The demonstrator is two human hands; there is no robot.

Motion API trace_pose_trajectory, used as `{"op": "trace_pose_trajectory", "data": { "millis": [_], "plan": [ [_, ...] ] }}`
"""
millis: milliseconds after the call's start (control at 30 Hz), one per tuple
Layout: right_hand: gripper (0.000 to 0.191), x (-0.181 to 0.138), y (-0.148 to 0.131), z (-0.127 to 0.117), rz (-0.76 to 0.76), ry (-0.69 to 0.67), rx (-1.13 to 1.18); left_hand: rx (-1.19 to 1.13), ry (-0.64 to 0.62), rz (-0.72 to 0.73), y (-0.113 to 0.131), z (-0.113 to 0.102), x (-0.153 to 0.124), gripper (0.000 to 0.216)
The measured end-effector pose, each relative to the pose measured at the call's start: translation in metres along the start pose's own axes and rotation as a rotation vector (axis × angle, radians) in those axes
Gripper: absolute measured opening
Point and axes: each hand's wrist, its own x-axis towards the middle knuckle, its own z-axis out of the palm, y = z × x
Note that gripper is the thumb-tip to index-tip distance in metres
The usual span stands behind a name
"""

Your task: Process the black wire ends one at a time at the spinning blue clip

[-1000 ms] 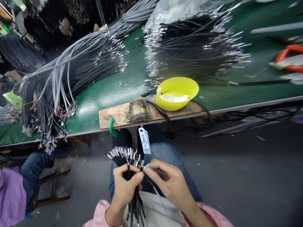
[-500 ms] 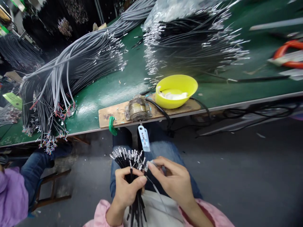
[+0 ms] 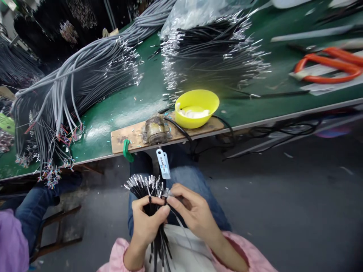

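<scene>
My left hand (image 3: 146,223) is wrapped round a bundle of black cables (image 3: 141,187) with stripped, silvery wire ends fanning upward. One cable stands apart between its thumb and forefinger. Close beside it, my right hand (image 3: 194,211) pinches a small pale, translucent piece (image 3: 166,192) against the wire ends; its exact kind is too small to make out. A thin grey-white strand (image 3: 181,226) trails from the fingertips down over the lap. Just above the hands, a light blue clip (image 3: 163,164) hangs from a small motor (image 3: 157,129) at the table edge.
A wooden board (image 3: 121,140) holds the motor and a yellow bowl (image 3: 196,102) with white material inside; a green clamp (image 3: 127,151) grips its left end. Grey cables (image 3: 85,60), black cables (image 3: 210,49) and orange-handled scissors (image 3: 326,68) lie on the green table (image 3: 136,105). Another person sits at left.
My right hand has come closer to my left, bringing the pale piece against the wire ends. The whole view has shifted, so the table things appear farther left.
</scene>
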Motion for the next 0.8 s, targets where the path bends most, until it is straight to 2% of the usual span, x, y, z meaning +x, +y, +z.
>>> {"op": "trace_pose_trajectory", "data": {
  "millis": [133,233,367,600,700,800],
  "plan": [
    [0.033,0.000,0.002,-0.004,0.151,-0.058,0.077,-0.009,-0.012,-0.057,0.001,0.000,0.000,0.023],
    [0.028,-0.001,0.001,-0.005,0.083,-0.077,0.034,0.029,-0.011,-0.011,0.002,0.000,0.000,0.020],
    [0.022,-0.003,-0.001,-0.002,-0.022,-0.023,-0.109,0.126,-0.052,0.084,0.000,-0.001,0.000,0.017],
    [0.025,0.003,-0.004,-0.004,-0.074,-0.011,-0.253,0.292,-0.115,0.086,-0.007,-0.001,-0.003,0.014],
    [0.028,0.006,-0.007,-0.007,-0.043,-0.038,-0.261,0.299,-0.093,0.083,-0.004,-0.001,-0.003,0.014],
    [0.026,0.004,-0.008,-0.010,0.057,-0.011,-0.159,0.185,-0.082,0.002,-0.001,-0.004,0.000,0.018]
  ]
}}
